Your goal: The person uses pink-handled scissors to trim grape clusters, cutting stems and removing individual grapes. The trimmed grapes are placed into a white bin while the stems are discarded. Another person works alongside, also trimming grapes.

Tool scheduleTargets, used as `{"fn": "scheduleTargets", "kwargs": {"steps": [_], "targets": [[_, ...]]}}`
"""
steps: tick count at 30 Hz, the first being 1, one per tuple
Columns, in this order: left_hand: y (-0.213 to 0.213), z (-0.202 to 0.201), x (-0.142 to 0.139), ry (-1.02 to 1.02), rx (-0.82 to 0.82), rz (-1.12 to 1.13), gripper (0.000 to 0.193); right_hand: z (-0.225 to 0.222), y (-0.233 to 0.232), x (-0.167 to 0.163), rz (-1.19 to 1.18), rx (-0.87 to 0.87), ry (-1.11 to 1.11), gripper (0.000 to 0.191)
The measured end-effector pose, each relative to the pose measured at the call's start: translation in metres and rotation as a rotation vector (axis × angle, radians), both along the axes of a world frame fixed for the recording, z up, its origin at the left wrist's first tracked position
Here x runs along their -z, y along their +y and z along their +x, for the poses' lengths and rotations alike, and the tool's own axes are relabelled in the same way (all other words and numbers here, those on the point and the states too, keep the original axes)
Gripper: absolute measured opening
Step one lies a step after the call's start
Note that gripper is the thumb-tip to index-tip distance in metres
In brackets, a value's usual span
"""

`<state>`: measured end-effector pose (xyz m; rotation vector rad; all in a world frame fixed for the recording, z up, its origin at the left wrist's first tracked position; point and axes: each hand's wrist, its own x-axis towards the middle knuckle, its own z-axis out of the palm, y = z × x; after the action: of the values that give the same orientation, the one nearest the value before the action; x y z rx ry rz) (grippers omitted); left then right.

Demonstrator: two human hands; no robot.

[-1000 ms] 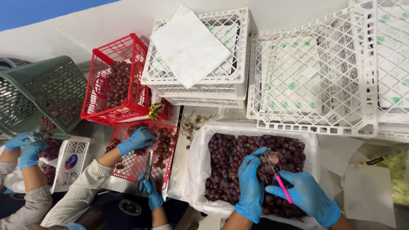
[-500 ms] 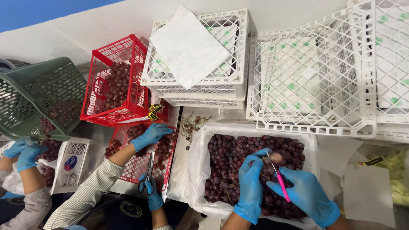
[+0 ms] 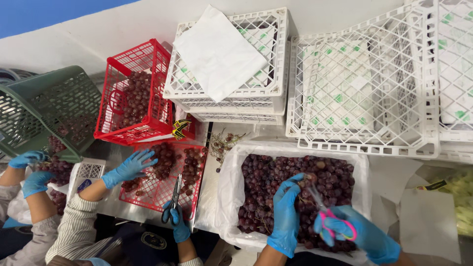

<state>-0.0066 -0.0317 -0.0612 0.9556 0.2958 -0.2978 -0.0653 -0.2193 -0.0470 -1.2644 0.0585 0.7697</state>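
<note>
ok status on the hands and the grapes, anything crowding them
Left hand pinching a grape bunch. Right hand holding pink scissors at its stem. Both over lined crate. Co-worker's hands off left, apart.

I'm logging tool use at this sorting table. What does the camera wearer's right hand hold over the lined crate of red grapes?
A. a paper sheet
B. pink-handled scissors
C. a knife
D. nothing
B: the right hand, in a blue glove, grips pink-handled scissors pointed at the grapes that the left hand pinches above the crate.
</note>
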Motion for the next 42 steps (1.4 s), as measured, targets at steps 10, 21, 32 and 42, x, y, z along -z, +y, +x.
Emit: {"fn": "scheduleTargets", "kwargs": {"steps": [10,21,32,42], "targets": [[-0.004,-0.011,-0.015,-0.072,-0.016,0.07,0.009,-0.009,0.027,-0.007,0.099,0.208,0.168,0.053],[-0.004,-0.015,-0.01,-0.107,0.011,0.007,0.011,-0.006,0.041,-0.016,-0.321,0.219,-0.051,0.034],[-0.006,-0.016,-0.02,-0.196,-0.002,0.037,0.01,-0.01,0.042,-0.028,-0.424,0.267,-0.037,0.022],[-0.005,-0.012,-0.034,-0.218,0.008,0.083,0.008,-0.011,0.036,-0.024,-0.437,0.246,-0.021,0.027]]}}
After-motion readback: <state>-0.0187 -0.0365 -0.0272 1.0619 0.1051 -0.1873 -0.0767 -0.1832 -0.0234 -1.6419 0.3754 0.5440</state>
